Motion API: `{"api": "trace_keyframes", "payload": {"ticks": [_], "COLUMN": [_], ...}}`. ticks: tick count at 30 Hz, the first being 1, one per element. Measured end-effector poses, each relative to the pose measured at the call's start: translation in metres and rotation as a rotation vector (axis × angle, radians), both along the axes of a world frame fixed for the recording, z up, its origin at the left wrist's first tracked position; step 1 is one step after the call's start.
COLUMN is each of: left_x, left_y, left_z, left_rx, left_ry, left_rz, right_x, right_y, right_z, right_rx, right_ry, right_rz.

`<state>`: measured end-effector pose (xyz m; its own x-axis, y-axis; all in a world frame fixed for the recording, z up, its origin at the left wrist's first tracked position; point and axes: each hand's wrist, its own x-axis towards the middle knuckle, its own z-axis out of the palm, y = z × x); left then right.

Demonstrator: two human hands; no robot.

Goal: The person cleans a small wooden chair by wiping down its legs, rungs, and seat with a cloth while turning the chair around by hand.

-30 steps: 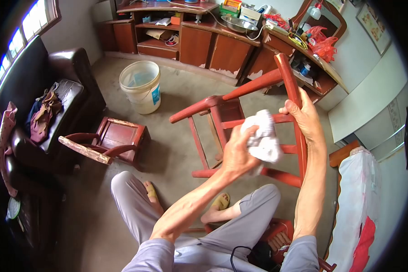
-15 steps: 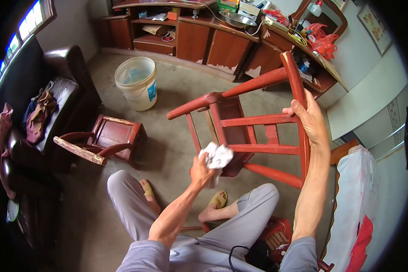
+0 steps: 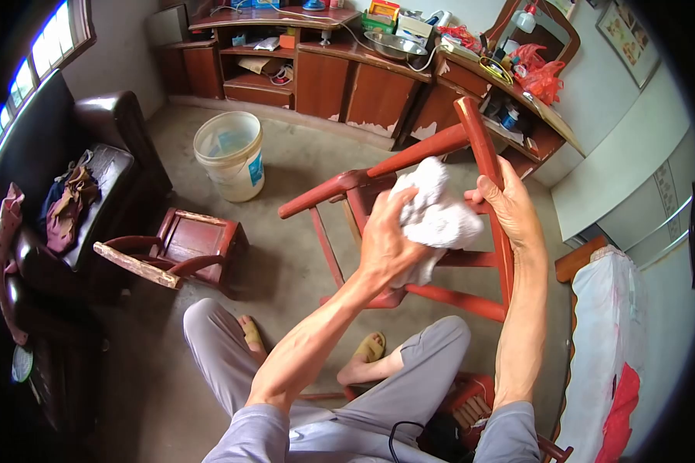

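Observation:
A red wooden chair [image 3: 417, 153] is tipped over in front of me, with its bars facing me and its seat partly hidden. My right hand [image 3: 513, 204] grips the thick bar on the chair's right side, thumb pointing left. In my left hand [image 3: 394, 239] is a bunched white cloth [image 3: 440, 212], held over the middle bars of the chair. The cloth hides part of those bars, and whether it presses on the wood I cannot tell.
A white bucket [image 3: 228, 158] stands on the floor beyond a small wooden chair [image 3: 201, 235]. A dark sofa [image 3: 123, 127] with clothes is on the left. Red-brown cabinets [image 3: 332, 81] line the back wall. A cloth-covered piece of furniture [image 3: 602, 324] is at the right.
My left hand has moved up and right with the cloth, from the chair's lower middle toward the bars near my right hand. The chair's top has shifted slightly left.

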<state>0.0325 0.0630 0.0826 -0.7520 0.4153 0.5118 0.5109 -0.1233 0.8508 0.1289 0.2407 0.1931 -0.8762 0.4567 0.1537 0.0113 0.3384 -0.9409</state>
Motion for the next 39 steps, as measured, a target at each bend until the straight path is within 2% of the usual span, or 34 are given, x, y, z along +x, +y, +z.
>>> {"api": "trace_keyframes", "payload": {"ticks": [3, 5, 6, 8, 9, 13, 15, 19, 21, 23, 29, 33, 37, 39], "left_x": [0.001, -0.003, -0.005, -0.018, -0.029, -0.053, -0.065, -0.064, -0.064, -0.066, -0.065, -0.041, -0.031, -0.039], "left_y": [0.012, 0.020, 0.019, 0.020, 0.023, -0.014, -0.033, -0.055, -0.057, -0.049, -0.026, -0.022, -0.023, -0.024], "left_z": [0.051, 0.055, 0.050, 0.014, -0.020, -0.094, -0.141, -0.148, -0.142, -0.119, -0.016, 0.037, 0.045, 0.029], "left_rx": [0.133, 0.078, -0.019, -0.189, -0.184, -0.587, -0.630, -0.719, -0.718, -0.583, -0.349, -0.022, 0.032, -0.093], "left_ry": [0.204, 0.188, 0.143, 0.079, 0.052, -0.127, -0.201, -0.229, -0.217, -0.100, 0.185, 0.371, 0.408, 0.386], "left_rz": [0.022, -0.008, -0.012, 0.009, 0.049, 0.184, 0.243, 0.218, 0.221, 0.217, 0.168, 0.237, 0.229, 0.251], "right_x": [-0.006, -0.006, -0.003, 0.003, 0.006, 0.016, 0.019, 0.021, 0.019, 0.018, 0.020, 0.019, 0.021, 0.027], "right_y": [0.000, 0.001, -0.003, 0.000, 0.001, -0.006, -0.008, -0.018, -0.019, -0.022, -0.036, -0.034, -0.044, -0.044], "right_z": [-0.003, -0.003, 0.002, 0.002, 0.000, 0.001, 0.001, 0.002, 0.002, 0.003, 0.004, 0.003, 0.008, 0.012], "right_rx": [0.088, -0.036, 0.126, 0.154, 0.180, 0.067, 0.116, 0.125, 0.167, 0.139, 0.069, 0.120, 0.127, 0.203], "right_ry": [0.116, 0.128, 0.083, 0.045, 0.001, 0.028, 0.033, 0.025, 0.017, 0.015, 0.005, -0.027, 0.012, -0.046], "right_rz": [0.038, 0.056, 0.026, 0.001, -0.023, 0.022, 0.028, -0.007, 0.010, 0.032, 0.105, 0.137, 0.087, 0.091]}}
